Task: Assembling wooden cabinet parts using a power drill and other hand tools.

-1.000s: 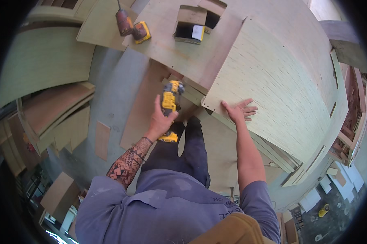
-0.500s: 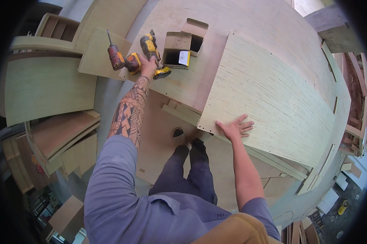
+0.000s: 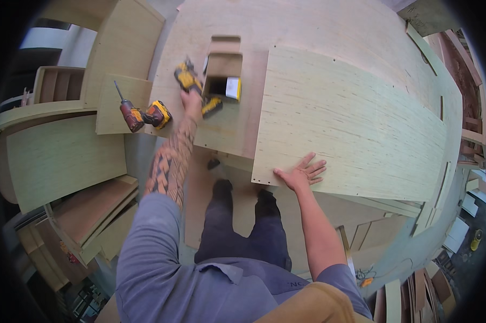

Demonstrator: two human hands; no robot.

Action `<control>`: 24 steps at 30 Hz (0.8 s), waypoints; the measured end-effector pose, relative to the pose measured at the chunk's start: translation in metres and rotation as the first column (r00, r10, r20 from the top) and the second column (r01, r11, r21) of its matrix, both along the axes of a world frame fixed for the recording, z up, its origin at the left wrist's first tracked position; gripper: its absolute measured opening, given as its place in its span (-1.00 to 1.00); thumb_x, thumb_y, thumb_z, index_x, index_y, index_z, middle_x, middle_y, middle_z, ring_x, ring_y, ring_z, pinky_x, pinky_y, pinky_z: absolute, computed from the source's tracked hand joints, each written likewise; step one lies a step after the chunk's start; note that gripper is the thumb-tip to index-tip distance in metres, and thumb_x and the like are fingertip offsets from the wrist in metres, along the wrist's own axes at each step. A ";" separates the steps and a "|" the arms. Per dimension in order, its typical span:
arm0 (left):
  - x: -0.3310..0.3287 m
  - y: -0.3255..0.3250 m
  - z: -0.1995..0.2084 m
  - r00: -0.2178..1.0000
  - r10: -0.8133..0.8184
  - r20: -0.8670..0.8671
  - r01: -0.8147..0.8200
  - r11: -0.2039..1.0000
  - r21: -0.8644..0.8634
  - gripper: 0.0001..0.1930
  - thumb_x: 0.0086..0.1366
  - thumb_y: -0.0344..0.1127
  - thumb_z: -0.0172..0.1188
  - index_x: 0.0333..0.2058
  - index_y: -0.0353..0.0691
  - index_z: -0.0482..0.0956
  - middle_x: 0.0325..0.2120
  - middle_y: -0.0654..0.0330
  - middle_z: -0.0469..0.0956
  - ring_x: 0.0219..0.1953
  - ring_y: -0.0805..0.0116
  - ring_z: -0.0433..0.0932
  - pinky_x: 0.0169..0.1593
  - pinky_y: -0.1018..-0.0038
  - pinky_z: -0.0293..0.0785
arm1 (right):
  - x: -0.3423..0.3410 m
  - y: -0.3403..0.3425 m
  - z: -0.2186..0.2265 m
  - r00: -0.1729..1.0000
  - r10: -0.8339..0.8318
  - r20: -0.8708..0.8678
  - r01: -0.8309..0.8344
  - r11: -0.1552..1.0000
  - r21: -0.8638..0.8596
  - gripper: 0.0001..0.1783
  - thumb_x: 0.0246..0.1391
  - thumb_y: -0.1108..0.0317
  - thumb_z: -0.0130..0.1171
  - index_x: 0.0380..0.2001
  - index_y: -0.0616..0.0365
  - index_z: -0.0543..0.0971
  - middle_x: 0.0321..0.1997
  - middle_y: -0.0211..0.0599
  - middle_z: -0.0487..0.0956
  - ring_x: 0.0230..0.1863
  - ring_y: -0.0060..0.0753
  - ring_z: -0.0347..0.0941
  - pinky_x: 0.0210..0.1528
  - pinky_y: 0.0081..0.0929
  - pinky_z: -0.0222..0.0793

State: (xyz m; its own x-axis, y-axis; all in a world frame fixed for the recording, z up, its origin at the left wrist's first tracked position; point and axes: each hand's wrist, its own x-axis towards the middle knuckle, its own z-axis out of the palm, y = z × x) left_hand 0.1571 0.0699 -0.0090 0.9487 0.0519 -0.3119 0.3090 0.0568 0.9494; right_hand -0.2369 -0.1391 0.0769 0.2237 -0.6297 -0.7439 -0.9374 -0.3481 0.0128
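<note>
My left hand (image 3: 191, 103), closed, grips the handle of a yellow and black cordless drill (image 3: 188, 78) over the far left of the work surface. The drill is slightly smeared by motion, and I cannot tell whether it touches the surface. Left of it lies a red and yellow cordless driver (image 3: 141, 115) with a long bit pointing away. Just right of the drill, a cardboard box (image 3: 224, 64) with raised flaps has a white and yellow side; its inside is dark. My right hand (image 3: 303, 173) lies flat with fingers spread on the near edge of a pale plywood panel (image 3: 350, 118).
The panel rests on a large wooden work surface (image 3: 307, 27). Curved wooden pieces and stacked boards (image 3: 92, 210) stand at the left. Timber offcuts (image 3: 463, 102) are piled at the far right. My legs stand close to the near edge.
My view has turned and my feet have shifted. The drill in my left hand has moved away from the red and yellow driver. My right hand stays spread on the panel.
</note>
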 end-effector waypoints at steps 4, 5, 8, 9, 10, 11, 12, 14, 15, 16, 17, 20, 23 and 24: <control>0.107 -0.018 0.019 0.953 -0.265 0.146 0.262 0.964 0.038 -0.65 0.39 -0.44 0.06 0.14 -0.26 0.48 -0.13 0.20 0.66 -0.15 0.40 0.62 -0.11 0.41 0.56 | 0.019 0.011 -0.001 1.000 0.015 0.005 -0.015 1.000 0.015 0.87 -0.37 -0.53 0.50 0.51 0.12 -0.67 0.51 0.57 -0.78 0.55 0.56 -0.94 0.47 0.56 -0.71; 0.134 -0.013 0.029 0.923 -0.354 0.152 0.346 0.935 0.079 -0.65 0.43 -0.38 0.11 0.16 -0.24 0.46 -0.08 0.19 0.65 -0.10 0.38 0.61 -0.04 0.38 0.55 | 0.024 0.015 -0.001 1.000 0.026 -0.010 -0.026 0.999 0.028 0.87 -0.37 -0.53 0.50 0.51 0.12 -0.67 0.51 0.57 -0.78 0.55 0.56 -0.94 0.47 0.56 -0.71; 0.129 -0.045 0.043 0.853 -0.453 0.259 0.209 0.752 0.625 -0.72 0.47 -0.23 0.18 0.01 -0.28 0.49 -0.20 0.11 0.64 -0.21 0.30 0.61 -0.14 0.31 0.55 | 0.006 0.006 -0.004 0.999 0.033 0.025 -0.032 0.999 -0.017 0.90 -0.40 -0.56 0.50 0.50 0.14 -0.69 0.50 0.59 -0.78 0.55 0.56 -0.95 0.48 0.56 -0.70; 0.109 -0.047 0.042 0.838 -0.424 0.344 0.088 0.726 0.682 -0.69 0.42 -0.19 0.20 -0.01 -0.28 0.48 -0.18 -0.01 0.64 -0.18 0.09 0.60 -0.09 0.21 0.54 | 0.006 0.005 -0.005 0.999 0.035 0.020 -0.035 0.999 -0.024 0.91 -0.40 -0.57 0.49 0.49 0.14 -0.70 0.50 0.60 -0.78 0.55 0.56 -0.95 0.47 0.56 -0.70; 0.085 -0.049 0.043 0.808 -0.404 0.429 -0.037 0.692 0.721 -0.66 0.37 -0.15 0.23 -0.04 -0.28 0.48 -0.16 -0.13 0.63 -0.15 -0.12 0.59 -0.05 0.10 0.53 | 0.005 0.003 -0.006 0.999 0.035 0.016 -0.034 0.999 -0.034 0.91 -0.41 -0.58 0.49 0.49 0.14 -0.71 0.50 0.61 -0.78 0.55 0.55 -0.95 0.47 0.56 -0.71; 0.053 -0.041 0.041 0.834 -0.399 0.380 0.079 0.769 0.634 -0.67 0.40 -0.13 0.21 -0.06 -0.28 0.48 -0.20 -0.10 0.63 -0.19 -0.07 0.58 -0.08 0.11 0.52 | 0.003 0.002 -0.007 0.999 0.043 0.007 -0.043 0.998 -0.035 0.91 -0.41 -0.58 0.49 0.49 0.14 -0.71 0.50 0.61 -0.78 0.55 0.55 -0.95 0.47 0.56 -0.71; 0.010 -0.026 0.035 0.853 -0.401 0.333 0.184 0.829 0.528 -0.68 0.43 -0.11 0.18 -0.08 -0.28 0.48 -0.25 -0.07 0.62 -0.23 -0.02 0.58 -0.11 0.12 0.51 | 0.002 0.001 -0.008 0.999 0.041 0.012 -0.041 0.998 -0.046 0.91 -0.40 -0.59 0.48 0.48 0.14 -0.71 0.50 0.62 -0.77 0.55 0.55 -0.95 0.48 0.55 -0.70; -0.107 0.003 0.032 0.860 -0.511 0.022 0.456 0.786 0.418 -0.68 0.54 -0.09 0.08 -0.12 -0.29 0.49 -0.30 0.02 0.56 -0.22 0.20 0.55 -0.12 0.23 0.49 | -0.003 0.003 -0.008 0.999 0.046 0.006 -0.046 0.997 -0.060 0.91 -0.40 -0.59 0.48 0.48 0.13 -0.72 0.49 0.62 -0.77 0.55 0.55 -0.95 0.49 0.53 -0.70; -0.167 0.018 0.033 0.849 -0.529 -0.008 0.516 0.824 0.236 -0.69 0.55 -0.11 0.06 -0.13 -0.30 0.52 -0.30 0.01 0.56 -0.21 0.20 0.56 -0.08 0.25 0.50 | 0.004 0.005 -0.007 0.998 0.055 0.007 -0.055 0.998 -0.039 0.90 -0.37 -0.60 0.47 0.48 0.13 -0.73 0.50 0.60 -0.78 0.55 0.56 -0.92 0.49 0.53 -0.67; -0.220 0.026 0.043 0.726 -0.657 -0.203 0.688 0.692 0.220 -0.68 0.52 -0.12 0.10 -0.07 -0.32 0.52 -0.23 -0.03 0.57 -0.13 0.12 0.59 0.03 0.25 0.52 | 0.003 0.004 -0.008 0.999 0.054 -0.009 -0.054 0.998 -0.030 0.88 -0.34 -0.60 0.45 0.48 0.13 -0.73 0.50 0.57 -0.79 0.56 0.58 -0.90 0.49 0.54 -0.65; -0.260 0.031 0.050 0.656 -0.734 -0.176 0.748 0.600 0.286 -0.63 0.48 -0.13 0.15 0.05 -0.32 0.50 -0.13 -0.09 0.59 -0.03 0.00 0.59 0.12 0.20 0.50 | 0.005 0.004 -0.009 0.997 0.072 -0.004 -0.072 0.997 -0.035 0.88 -0.34 -0.60 0.45 0.48 0.13 -0.73 0.50 0.57 -0.79 0.56 0.58 -0.90 0.49 0.54 -0.65; -0.314 0.018 0.050 0.723 -0.690 -0.021 0.662 0.685 0.304 -0.49 0.47 -0.08 0.16 0.24 -0.28 0.46 0.06 -0.14 0.58 0.13 -0.06 0.56 0.21 0.14 0.46 | -0.007 0.008 -0.014 0.994 0.059 0.097 -0.051 0.996 -0.079 0.80 -0.29 -0.55 0.47 0.54 0.14 -0.57 0.55 0.55 -0.69 0.60 0.51 -0.80 0.52 0.49 -0.62; -0.295 -0.006 0.055 0.637 -0.659 -0.401 0.767 0.594 0.243 -0.57 0.48 -0.05 0.10 0.10 -0.28 0.55 -0.16 -0.15 0.66 -0.01 -0.13 0.61 0.09 0.11 0.50 | -0.057 -0.003 -0.025 0.910 0.040 0.412 0.073 0.964 -0.255 0.65 -0.18 -0.49 0.46 0.59 0.11 -0.38 0.61 0.48 -0.50 0.64 0.47 -0.56 0.54 0.45 -0.49; -0.292 -0.015 0.062 0.640 -0.666 -0.383 0.764 0.603 0.228 -0.57 0.48 -0.05 0.10 0.10 -0.28 0.55 -0.16 -0.15 0.66 -0.01 -0.13 0.61 0.09 0.11 0.50 | -0.077 -0.007 -0.032 0.863 -0.269 0.427 0.418 0.855 -0.307 0.55 -0.12 -0.44 0.46 0.60 0.07 -0.27 0.62 0.45 -0.41 0.65 0.43 -0.45 0.56 0.39 -0.41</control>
